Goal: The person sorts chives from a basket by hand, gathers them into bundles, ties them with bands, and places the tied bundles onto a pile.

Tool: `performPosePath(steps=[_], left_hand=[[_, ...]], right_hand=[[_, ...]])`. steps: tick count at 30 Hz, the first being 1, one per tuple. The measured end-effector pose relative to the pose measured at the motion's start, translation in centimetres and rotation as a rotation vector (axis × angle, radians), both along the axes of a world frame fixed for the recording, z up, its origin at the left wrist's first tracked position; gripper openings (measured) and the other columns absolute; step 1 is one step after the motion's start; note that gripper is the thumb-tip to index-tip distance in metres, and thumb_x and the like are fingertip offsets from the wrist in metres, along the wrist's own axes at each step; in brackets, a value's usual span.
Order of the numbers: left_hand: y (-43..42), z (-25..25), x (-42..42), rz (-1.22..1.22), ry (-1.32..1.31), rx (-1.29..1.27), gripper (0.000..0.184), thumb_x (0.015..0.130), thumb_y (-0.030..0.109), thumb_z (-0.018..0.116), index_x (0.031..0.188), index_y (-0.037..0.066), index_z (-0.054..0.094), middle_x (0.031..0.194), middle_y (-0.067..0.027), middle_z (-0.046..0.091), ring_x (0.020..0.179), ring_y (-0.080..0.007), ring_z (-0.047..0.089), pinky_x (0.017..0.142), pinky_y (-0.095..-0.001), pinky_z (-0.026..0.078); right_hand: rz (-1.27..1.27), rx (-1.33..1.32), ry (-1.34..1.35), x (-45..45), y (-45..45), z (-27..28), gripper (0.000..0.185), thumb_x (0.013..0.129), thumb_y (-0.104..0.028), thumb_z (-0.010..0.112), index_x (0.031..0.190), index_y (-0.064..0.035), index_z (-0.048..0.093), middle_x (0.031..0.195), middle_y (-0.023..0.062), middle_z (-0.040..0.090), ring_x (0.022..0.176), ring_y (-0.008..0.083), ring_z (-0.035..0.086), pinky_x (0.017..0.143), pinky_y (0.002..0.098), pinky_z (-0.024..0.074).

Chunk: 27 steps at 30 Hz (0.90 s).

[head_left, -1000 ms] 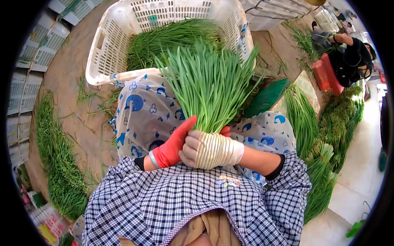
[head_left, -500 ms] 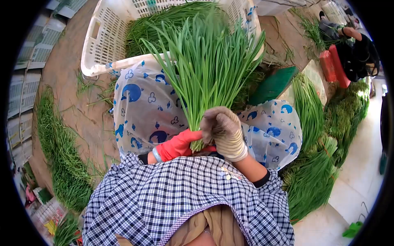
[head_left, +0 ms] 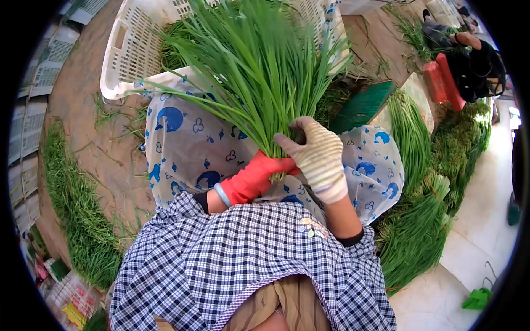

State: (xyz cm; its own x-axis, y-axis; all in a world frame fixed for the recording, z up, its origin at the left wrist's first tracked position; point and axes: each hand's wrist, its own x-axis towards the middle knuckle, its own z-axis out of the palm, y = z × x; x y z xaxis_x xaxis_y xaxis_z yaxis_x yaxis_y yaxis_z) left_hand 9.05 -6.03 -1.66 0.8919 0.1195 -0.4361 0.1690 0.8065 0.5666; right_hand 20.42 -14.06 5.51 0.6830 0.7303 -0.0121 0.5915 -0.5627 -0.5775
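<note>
A fanned bunch of long green stalks (head_left: 265,71) stands up from my left hand (head_left: 254,177), which wears a red glove and is closed round the cut ends. My right hand (head_left: 316,151), in a striped knit glove, is beside the bunch at its lower right. Its thumb and forefinger are bent toward the stalks; whether they pinch any is too small to tell. The leafy tops spread over a white plastic crate (head_left: 130,47) with more green stalks inside. Clear plastic with blue prints (head_left: 185,138) covers my knees.
Loose greens (head_left: 83,220) lie along the left floor. Tied bundles (head_left: 417,231) and a green board (head_left: 364,107) are at right. A co-worker in black (head_left: 480,69) sits near a red stool (head_left: 444,83) at upper right. Stacked crates line the left edge.
My right hand has gone from wrapping the stalk bases to the bunch's right side, its fingers loosened. The bunch, held in my left hand, now leans left, with some stalks splayed out that way.
</note>
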Motion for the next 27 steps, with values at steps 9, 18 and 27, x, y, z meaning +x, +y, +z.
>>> performPosePath(steps=[9,18,27], left_hand=[[1.0,-3.7,-0.7,-0.125,0.037,-0.367,0.028,0.085,-0.008,0.060,0.110,0.004,0.065,0.095,-0.0052,0.068,0.090,-0.0203,0.064,0.084,-0.0308,0.049],[0.7,-4.8,-1.4,-0.248,-0.241,0.502,0.036,0.086,0.008,0.066,0.121,0.003,0.059,0.111,-0.0069,0.064,0.104,-0.0172,0.060,0.090,-0.0314,0.049],[0.7,-3.9,-0.8,-0.109,-0.152,-0.416,0.047,0.091,0.016,0.064,0.134,0.003,0.050,0.125,-0.0120,0.060,0.110,-0.0221,0.060,0.098,-0.0374,0.049]], right_hand=[[-0.291,0.174,0.184,0.1,0.0,-3.8,0.021,0.081,-0.013,0.071,0.099,-0.0044,0.063,0.072,0.0109,0.064,0.062,0.0276,0.063,0.060,0.0369,0.0502],[0.050,-0.258,0.094,-1.2,0.2,-0.6,0.046,0.081,-0.040,0.071,0.098,0.0012,0.062,0.090,0.0217,0.065,0.084,0.0394,0.064,0.075,0.0456,0.0508],[-0.303,0.223,0.828,-0.4,-1.4,-3.3,0.016,0.080,-0.011,0.073,0.088,0.0008,0.065,0.074,0.0071,0.064,0.066,0.0128,0.059,0.064,0.0258,0.0488]])
